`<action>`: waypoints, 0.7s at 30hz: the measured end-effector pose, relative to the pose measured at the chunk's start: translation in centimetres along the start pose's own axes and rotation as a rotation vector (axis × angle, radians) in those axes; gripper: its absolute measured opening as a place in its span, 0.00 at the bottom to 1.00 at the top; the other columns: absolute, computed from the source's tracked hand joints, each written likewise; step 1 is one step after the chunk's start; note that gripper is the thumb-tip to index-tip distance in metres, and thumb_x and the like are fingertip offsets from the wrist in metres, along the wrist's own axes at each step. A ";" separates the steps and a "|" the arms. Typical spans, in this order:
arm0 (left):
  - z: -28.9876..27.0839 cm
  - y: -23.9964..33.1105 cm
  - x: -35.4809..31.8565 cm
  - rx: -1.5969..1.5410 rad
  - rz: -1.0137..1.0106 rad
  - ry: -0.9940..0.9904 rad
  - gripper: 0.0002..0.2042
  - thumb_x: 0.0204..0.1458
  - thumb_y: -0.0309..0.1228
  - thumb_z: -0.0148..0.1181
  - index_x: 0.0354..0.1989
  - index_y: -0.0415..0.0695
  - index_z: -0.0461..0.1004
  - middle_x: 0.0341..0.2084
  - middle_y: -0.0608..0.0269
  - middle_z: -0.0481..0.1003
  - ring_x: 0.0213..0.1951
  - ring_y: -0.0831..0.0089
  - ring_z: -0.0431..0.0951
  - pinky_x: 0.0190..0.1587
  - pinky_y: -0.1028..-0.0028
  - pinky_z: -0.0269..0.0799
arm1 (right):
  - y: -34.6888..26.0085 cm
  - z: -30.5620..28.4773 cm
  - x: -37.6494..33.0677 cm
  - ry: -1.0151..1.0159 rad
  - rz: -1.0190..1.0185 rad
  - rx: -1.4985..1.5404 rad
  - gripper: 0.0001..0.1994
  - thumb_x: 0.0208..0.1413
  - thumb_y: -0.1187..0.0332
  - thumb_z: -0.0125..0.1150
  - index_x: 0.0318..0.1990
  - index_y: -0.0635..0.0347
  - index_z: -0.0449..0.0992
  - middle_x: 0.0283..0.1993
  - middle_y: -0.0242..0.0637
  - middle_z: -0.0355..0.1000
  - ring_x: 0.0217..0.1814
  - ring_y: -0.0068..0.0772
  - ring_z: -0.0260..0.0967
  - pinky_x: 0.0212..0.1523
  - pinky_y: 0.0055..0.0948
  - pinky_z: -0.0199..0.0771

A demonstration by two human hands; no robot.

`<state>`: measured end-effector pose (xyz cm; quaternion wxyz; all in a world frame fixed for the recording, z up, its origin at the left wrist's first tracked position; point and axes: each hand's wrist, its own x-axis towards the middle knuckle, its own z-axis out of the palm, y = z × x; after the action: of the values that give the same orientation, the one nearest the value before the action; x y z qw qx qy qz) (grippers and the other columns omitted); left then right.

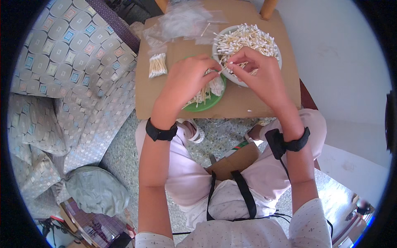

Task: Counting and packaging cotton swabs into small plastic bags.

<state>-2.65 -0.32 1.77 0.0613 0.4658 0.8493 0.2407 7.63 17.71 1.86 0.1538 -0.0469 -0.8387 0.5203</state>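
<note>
My left hand is pinched, thumb against forefinger, over the green dish. My right hand pinches too, in front of the white bowl. A thin cotton swab spans the small gap between the two sets of fingertips, one white tip showing at the right thumb. Cotton swabs heap above the white bowl's rim. More swabs lie in the green dish, partly hidden under my left hand. To the left stands a small clear packet of swabs, lying flat on the cardboard.
Empty clear plastic bags are piled at the far edge of the cardboard-topped table. A loose swab lies by them, and a small white bit near the front edge. Patterned cloth hangs left; a wall borders the right.
</note>
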 end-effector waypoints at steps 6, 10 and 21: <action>0.4 -0.2 0.0 -0.037 -0.088 0.014 0.12 0.54 0.39 0.62 0.41 0.46 0.80 0.35 0.55 0.80 0.37 0.57 0.81 0.39 0.63 0.74 | -0.4 -0.7 0.0 0.020 -0.049 -0.099 0.08 0.53 0.66 0.66 0.38 0.57 0.78 0.32 0.34 0.79 0.26 0.30 0.77 0.29 0.27 0.75; 0.3 -0.3 0.1 -0.061 -0.149 -0.044 0.13 0.54 0.40 0.62 0.41 0.45 0.79 0.32 0.55 0.81 0.35 0.59 0.81 0.38 0.64 0.74 | -0.6 -0.7 -0.4 -0.035 -0.078 -0.118 0.07 0.54 0.66 0.65 0.38 0.56 0.78 0.31 0.34 0.79 0.29 0.31 0.78 0.31 0.28 0.75; 0.5 -0.2 0.3 -0.130 -0.177 -0.005 0.14 0.54 0.41 0.61 0.42 0.46 0.78 0.29 0.56 0.80 0.32 0.62 0.81 0.36 0.66 0.74 | 0.6 1.3 -0.8 -0.105 -0.220 -0.358 0.05 0.57 0.64 0.61 0.37 0.52 0.74 0.28 0.37 0.76 0.29 0.42 0.76 0.29 0.39 0.73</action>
<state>-2.85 0.04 1.29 0.1144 0.3847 0.8695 0.2879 7.93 16.64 0.57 0.1548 0.0454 -0.9246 0.3450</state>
